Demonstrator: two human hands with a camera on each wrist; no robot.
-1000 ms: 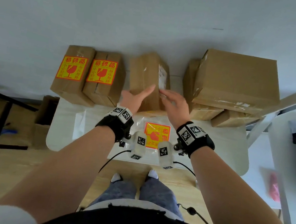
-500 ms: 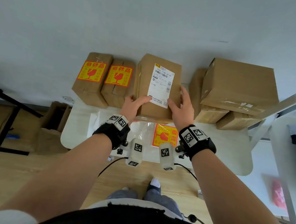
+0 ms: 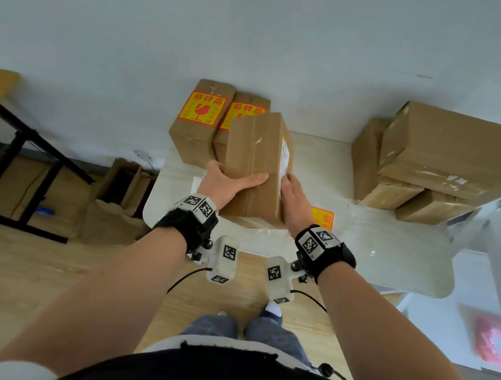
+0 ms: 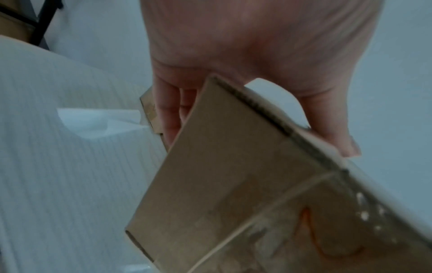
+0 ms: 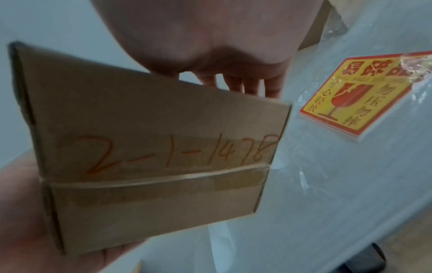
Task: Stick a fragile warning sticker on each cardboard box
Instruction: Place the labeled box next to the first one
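We hold a cardboard box [image 3: 255, 161] between both hands, lifted and tilted above the table [image 3: 397, 244]. Our left hand [image 3: 227, 183] grips its near left edge, thumb across the taped top face; our right hand [image 3: 294, 201] presses the right side, where a white label [image 3: 286, 157] faces. The hands stand apart, the box clamped between them. Beyond our left hand stand two boxes [image 3: 216, 126] already bearing stickers. Just right of our right hand lies the sticker pad [image 5: 355, 97]. Farther right sits a stack of boxes [image 3: 435, 162] showing no stickers. We judge this box is being positioned with a plain face up. Next it must rest flat, freeing a hand to peel a sticker.
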